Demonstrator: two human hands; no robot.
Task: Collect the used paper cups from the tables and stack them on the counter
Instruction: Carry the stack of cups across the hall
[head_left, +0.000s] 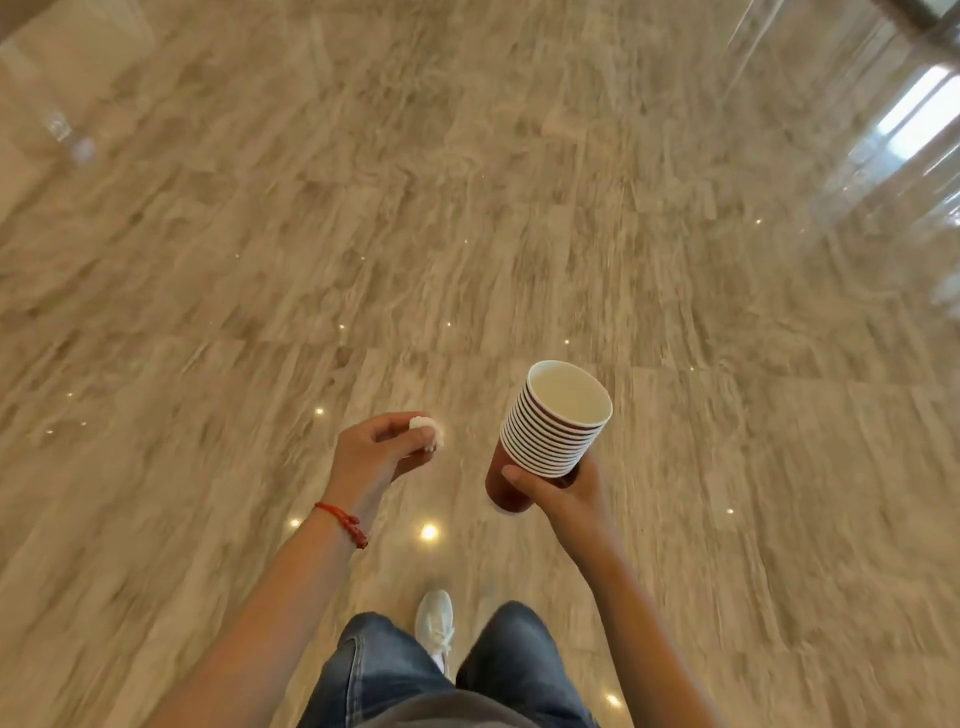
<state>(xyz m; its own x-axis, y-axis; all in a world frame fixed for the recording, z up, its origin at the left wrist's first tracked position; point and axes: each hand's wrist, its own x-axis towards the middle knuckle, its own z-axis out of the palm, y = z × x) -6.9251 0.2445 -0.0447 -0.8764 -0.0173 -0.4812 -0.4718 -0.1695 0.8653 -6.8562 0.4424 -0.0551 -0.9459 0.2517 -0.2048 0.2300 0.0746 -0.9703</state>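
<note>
A stack of several nested paper cups (551, 426), red-brown outside and white inside, tilts up and to the right in front of me. My right hand (558, 491) grips the stack near its base, thumb across the front. To its left, my left hand (375, 452) pinches a small crumpled white tissue (428, 430) between its fingertips. A red cord bracelet circles the left wrist. No table or counter is in view.
Glossy beige marble floor (467, 208) fills the view, blurred by motion, with small ceiling-light reflections. My jeans and a white sneaker (436, 623) show at the bottom. A bright window reflection (904, 119) lies at the upper right.
</note>
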